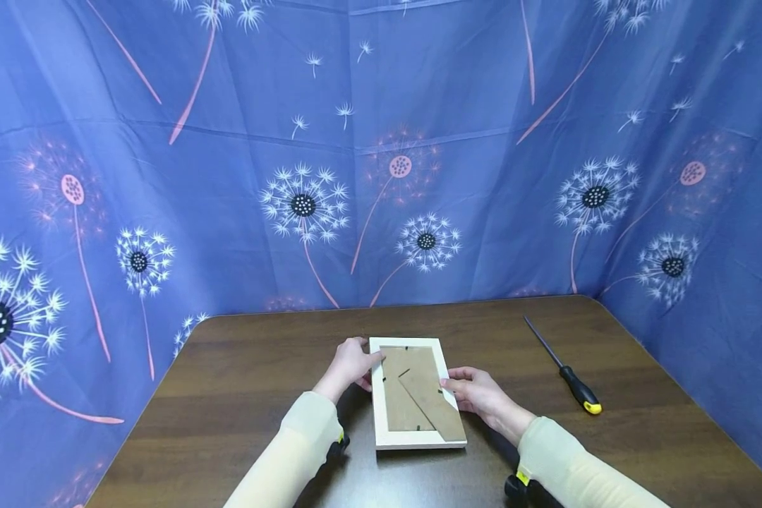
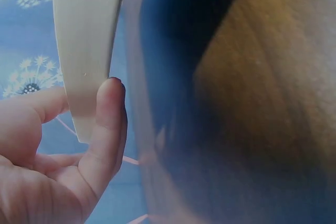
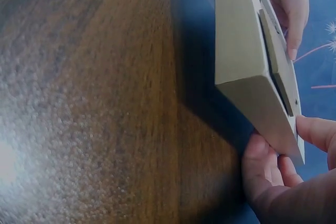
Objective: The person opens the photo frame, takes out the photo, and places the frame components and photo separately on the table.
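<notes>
A white picture frame point(image 1: 409, 440) is held back side up over the table, its brown backing board point(image 1: 413, 402) and a slanting stand leg showing. Small dark tabs sit along the edges of the board. At the frame's upper left side my left hand point(image 1: 349, 365) grips the edge, thumb on top; the left wrist view shows fingers point(image 2: 110, 108) pinching the pale side. My right hand point(image 1: 482, 396) holds the opposite side, with its thumb on the back and fingers point(image 3: 257, 161) beneath. The front face is turned down and hidden.
On the right of the brown wooden table point(image 1: 241, 409) lies a screwdriver point(image 1: 578, 388) with a black and yellow handle, its shaft pointing away. A blue dandelion-print cloth point(image 1: 495, 212) hangs behind and beside the table.
</notes>
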A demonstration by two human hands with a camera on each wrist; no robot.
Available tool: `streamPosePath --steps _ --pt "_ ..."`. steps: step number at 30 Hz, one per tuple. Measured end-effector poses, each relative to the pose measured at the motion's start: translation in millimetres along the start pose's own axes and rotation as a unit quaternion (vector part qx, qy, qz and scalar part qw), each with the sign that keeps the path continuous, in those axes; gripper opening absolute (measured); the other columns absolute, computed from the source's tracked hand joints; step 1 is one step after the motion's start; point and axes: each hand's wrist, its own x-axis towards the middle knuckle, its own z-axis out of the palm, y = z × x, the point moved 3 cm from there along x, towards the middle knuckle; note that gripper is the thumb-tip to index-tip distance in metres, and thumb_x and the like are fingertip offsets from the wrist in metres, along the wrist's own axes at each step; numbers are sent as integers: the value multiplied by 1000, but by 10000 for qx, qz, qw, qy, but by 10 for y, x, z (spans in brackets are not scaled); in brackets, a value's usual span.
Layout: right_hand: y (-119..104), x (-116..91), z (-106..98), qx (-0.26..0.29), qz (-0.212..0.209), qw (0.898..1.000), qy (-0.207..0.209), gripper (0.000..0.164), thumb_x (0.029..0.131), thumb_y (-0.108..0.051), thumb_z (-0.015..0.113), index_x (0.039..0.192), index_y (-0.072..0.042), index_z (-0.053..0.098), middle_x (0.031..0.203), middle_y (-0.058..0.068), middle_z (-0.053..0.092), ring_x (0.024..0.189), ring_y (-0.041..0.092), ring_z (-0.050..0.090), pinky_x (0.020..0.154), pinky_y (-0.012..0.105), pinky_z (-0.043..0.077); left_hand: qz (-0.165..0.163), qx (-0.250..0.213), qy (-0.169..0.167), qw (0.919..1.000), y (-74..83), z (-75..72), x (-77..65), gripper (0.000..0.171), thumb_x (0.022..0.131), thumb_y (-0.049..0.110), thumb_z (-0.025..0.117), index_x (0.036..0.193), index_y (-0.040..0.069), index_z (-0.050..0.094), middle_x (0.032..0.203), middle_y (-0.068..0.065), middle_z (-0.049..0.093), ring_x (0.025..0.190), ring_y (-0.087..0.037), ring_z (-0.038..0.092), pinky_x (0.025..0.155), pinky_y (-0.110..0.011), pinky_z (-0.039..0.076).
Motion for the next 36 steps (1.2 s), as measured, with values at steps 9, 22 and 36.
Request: streamPosePath --steps 9,22,36 --pt "1 -15 19 -25 -140 9999 -71 45 89 -7 61 122 17 40 87 9 65 73 14 65 66 29 57 -36 12 83 10000 -96 38 3 31 88 22 65 93 -9 60 54 -13 61 41 -21 62 42 -33 55" --pt "-17 44 53 -615 -321 9973 236 39 86 -5 65 114 18 50 81 11 68 69 19 67 63 35 59 28 688 374 9969 -49 42 -6 27 89 17 64 70 -4 60 50 -12 58 38 -23 61 39 -31 53" --pt "-136 73 128 -1676 -800 9780 946 31 79 -2 71 102 15 62 81 16 69 64 22 67 57 37 59 -61 1417 619 9880 -30 48 113 24 88 13 61 72 -5 56 53 -15 57 38 -24 61 38 -29 53"
